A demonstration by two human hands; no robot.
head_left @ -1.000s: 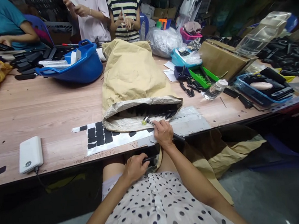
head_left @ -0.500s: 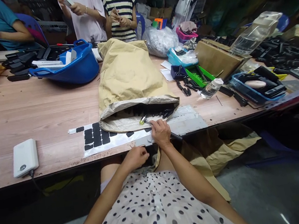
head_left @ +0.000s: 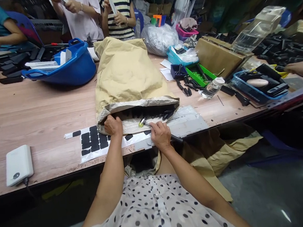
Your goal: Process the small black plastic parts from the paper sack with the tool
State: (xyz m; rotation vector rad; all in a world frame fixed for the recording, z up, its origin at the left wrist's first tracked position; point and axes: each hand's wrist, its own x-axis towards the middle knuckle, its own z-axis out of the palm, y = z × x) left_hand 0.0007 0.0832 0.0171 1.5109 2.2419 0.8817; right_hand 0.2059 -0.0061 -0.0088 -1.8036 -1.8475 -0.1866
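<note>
Sack point(head_left: 127, 72), one, mouth gripped by left hand point(head_left: 113, 126); right hand point(head_left: 160, 136) pinches one screwdriver point(head_left: 145, 123).

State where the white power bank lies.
Head view: the white power bank sits on the table near its front edge, left of the black-pad sheet.

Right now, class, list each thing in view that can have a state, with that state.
paper sack, lying flat, mouth open
left hand, at sack's mouth, closure unclear
right hand, closed on screwdriver
water bottle, lying down, capped
power bank, cable plugged in
blue basin, tilted, holding items
</note>
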